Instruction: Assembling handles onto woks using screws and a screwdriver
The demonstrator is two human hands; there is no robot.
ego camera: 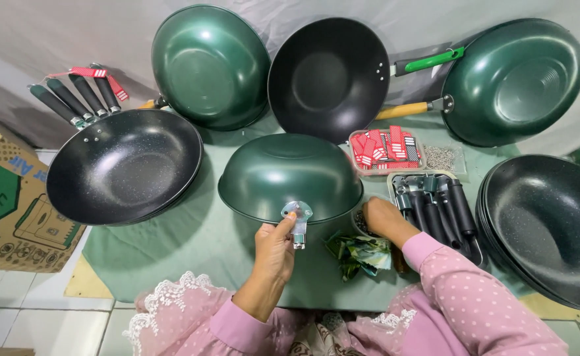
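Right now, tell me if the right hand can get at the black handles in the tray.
Probably yes. The right hand is down at a small bowl right beside the tray, and the black handles lie uncovered, with nothing between them. The left hand holds a metal bracket, off to the other side.

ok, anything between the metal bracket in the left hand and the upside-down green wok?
Nothing visible. The left hand holds the bracket right at the near rim of the wok; no object sits between them.

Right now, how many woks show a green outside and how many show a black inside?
Green outside showing: 3, at back left, back right and upside down in the middle
Black inside showing: 3, at left, back centre and right stack
Total: 6
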